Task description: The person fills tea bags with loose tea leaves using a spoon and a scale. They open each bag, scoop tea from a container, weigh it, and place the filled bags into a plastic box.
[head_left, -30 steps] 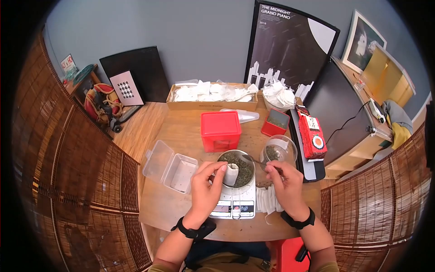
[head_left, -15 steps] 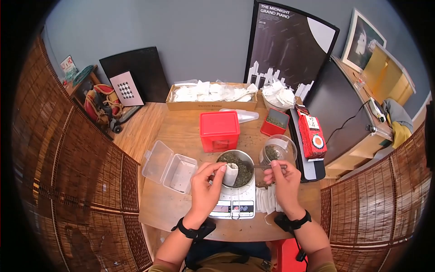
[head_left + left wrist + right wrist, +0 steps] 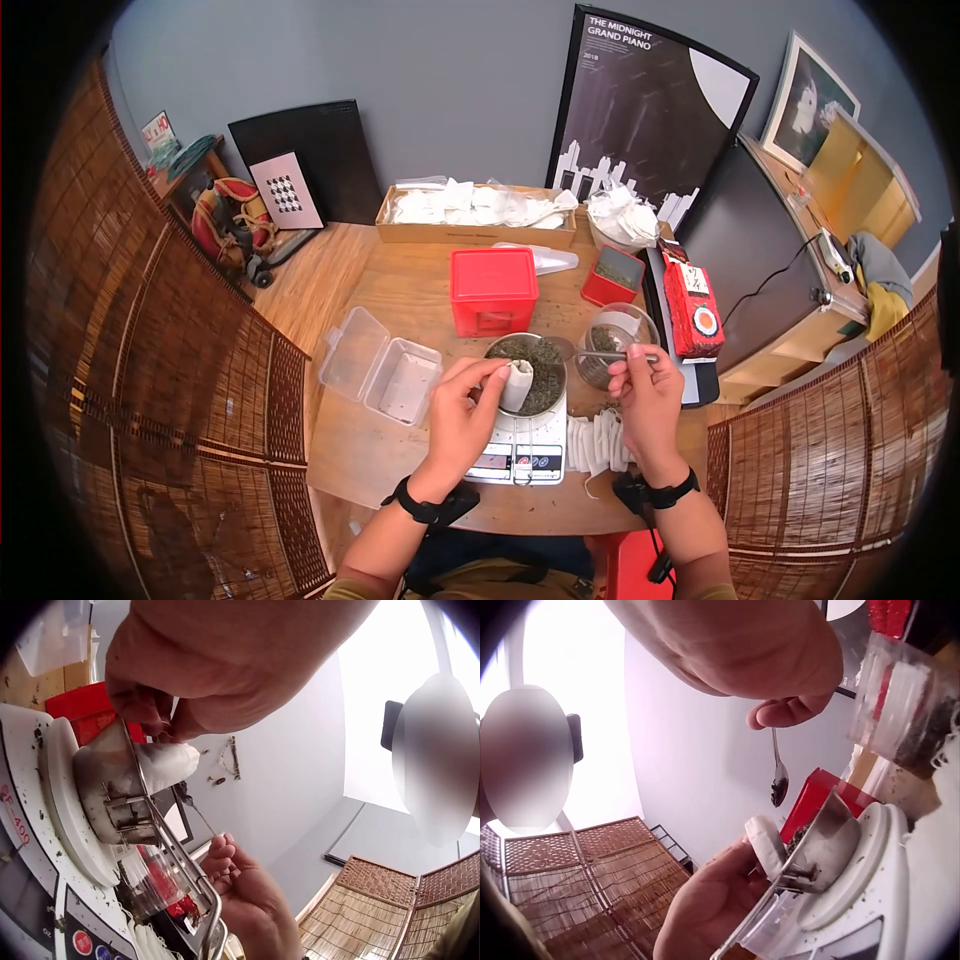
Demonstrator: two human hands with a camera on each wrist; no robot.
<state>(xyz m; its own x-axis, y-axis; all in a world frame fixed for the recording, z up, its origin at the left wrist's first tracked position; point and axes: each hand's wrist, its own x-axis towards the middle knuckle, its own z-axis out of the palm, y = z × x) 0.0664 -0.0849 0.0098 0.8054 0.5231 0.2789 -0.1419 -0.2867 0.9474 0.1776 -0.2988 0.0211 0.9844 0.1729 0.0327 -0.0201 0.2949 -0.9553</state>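
My left hand [image 3: 462,415] pinches a small white pouch [image 3: 517,388], its top open, upright at the left side of a metal bowl [image 3: 561,400] of dried leaves. The bowl rests on a white scale [image 3: 545,436]. Over the bowl's right side, my right hand [image 3: 650,400] grips a spoon [image 3: 600,355] by its handle. In the right wrist view the spoon [image 3: 780,784] holds some dark leaves, above the pouch [image 3: 766,846]. Several filled white pouches [image 3: 598,443] lie in a row right of the scale.
A red canister [image 3: 492,290] stands behind the bowl; a clear jar [image 3: 640,325] and a red tin [image 3: 612,277] are at the right. An open plastic box [image 3: 405,382] is at the left. A cardboard box [image 3: 470,234] of white pouches lies at the back.
My right hand has risen from near the bowl with the spoon, which now carries leaves over the bowl's right edge. My left hand keeps the pouch at the bowl. The head view has shifted slightly.
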